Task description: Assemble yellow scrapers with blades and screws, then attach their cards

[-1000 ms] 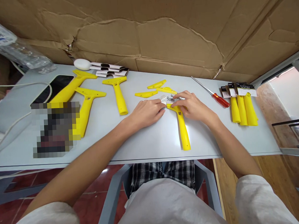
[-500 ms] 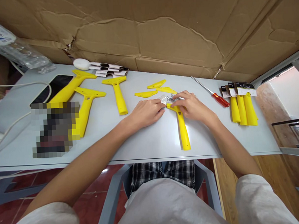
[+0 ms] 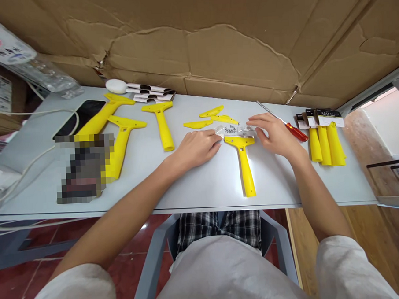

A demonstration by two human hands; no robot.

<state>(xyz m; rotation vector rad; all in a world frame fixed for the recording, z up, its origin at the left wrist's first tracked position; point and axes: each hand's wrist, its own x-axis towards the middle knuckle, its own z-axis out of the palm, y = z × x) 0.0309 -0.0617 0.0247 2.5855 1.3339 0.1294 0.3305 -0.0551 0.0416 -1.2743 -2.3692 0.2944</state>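
Note:
A yellow scraper handle [image 3: 246,169] lies in front of me, its wide head away from me and a thin metallic strip along the head's far edge. Just beyond it is a clear plastic bag [image 3: 231,129] of small dark screws. My left hand [image 3: 201,147] rests on the table with fingers closed at the bag's left edge. My right hand [image 3: 273,133] hovers to the right of the scraper head, fingers apart, with nothing in it. Several flat yellow cover pieces [image 3: 212,111] lie behind the bag.
At right are a red-handled screwdriver [image 3: 296,131] and yellow handles with black-and-white cards [image 3: 324,144]. More yellow scraper handles [image 3: 163,129] lie at left, near a phone [image 3: 82,117], a white cable and a pixelated patch. A plastic bottle [image 3: 47,74] leans at the back left; cardboard [image 3: 188,53] stands behind.
My right hand has let go of the scraper head and moved right, its fingers now apart. My left hand stays at the bag. The view has shifted slightly.

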